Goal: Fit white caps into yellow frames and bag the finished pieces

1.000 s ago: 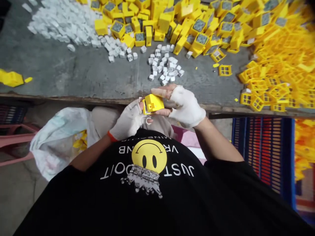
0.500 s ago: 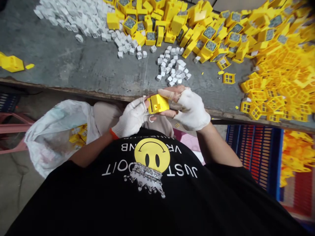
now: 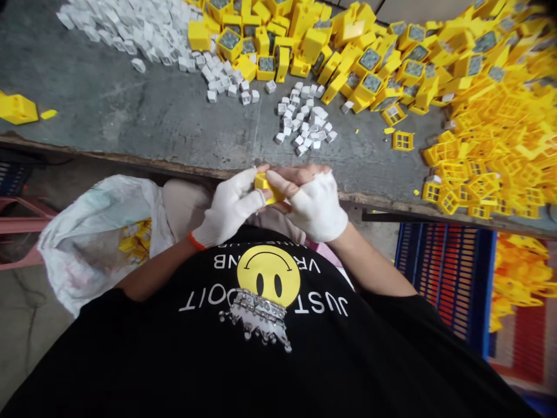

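Observation:
Between my two hands is a small yellow plastic housing, partly covered by my fingers, just off the table's front edge. My left hand, in a white fingerless glove with an orange cuff, is closed on its left side. On the other side my right hand, gloved the same way, has its thumb across the housing and its fingers behind it. Beyond my hands lies a small heap of white plastic caps. What the fingers cover on the housing's underside is hidden.
Yellow housings with grey insides are piled along the back of the grey table. A larger heap of white caps lies back left, yellow grid frames at right. Below are a white bag and a blue crate.
My right hand has moved left, and its thumb now lies over the housing. My left thumb has come up onto the front of it, so less of the housing shows.

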`<state>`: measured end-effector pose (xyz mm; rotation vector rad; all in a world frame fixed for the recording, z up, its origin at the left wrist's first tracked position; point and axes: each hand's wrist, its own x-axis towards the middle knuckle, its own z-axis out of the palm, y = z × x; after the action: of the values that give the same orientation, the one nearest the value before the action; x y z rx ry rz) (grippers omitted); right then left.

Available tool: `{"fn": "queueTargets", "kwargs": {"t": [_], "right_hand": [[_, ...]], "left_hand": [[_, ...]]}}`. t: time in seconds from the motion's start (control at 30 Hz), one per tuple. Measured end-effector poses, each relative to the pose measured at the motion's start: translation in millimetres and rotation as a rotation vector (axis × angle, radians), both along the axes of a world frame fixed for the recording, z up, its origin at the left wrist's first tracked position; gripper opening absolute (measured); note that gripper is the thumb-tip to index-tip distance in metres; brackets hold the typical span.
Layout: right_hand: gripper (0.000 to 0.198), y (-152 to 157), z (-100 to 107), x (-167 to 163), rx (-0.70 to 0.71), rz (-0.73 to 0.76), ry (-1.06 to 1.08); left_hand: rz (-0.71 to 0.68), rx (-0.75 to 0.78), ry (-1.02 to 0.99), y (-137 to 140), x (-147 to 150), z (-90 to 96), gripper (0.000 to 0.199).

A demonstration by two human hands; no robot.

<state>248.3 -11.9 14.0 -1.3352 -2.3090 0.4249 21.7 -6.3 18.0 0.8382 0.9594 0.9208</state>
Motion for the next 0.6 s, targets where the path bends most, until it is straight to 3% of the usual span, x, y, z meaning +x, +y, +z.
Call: {"fn": "queueTargets", "kwargs": {"t": [0.1, 0.2, 0.27, 0.5, 0.6], "right_hand": [[0.079, 4, -8, -9, -0.053, -0.036, 0.186], [0.094, 15, -10, -11, -0.19, -0.021, 0.522], [0.091, 20, -9, -14, -0.265, -0.011, 0.676], [0.076, 17, -17, -40, -0.57, -0.05, 1.036], [0.073, 10, -4, -47, -0.608, 0.024, 0.988]], "left_hand": [[0.044, 0.19, 0.216, 1, -4, 7.9, 0.048], [0.087, 0.379, 0.339, -3, -7, 15.9, 0.033], [0.089, 0.471, 0.382, -8, -9, 20.2, 0.029], [0.166, 0.438, 0.398, -13, -22, 13.8, 0.02], [0.14, 0.446, 0.096, -8, -24, 7.5, 0.032]]}}
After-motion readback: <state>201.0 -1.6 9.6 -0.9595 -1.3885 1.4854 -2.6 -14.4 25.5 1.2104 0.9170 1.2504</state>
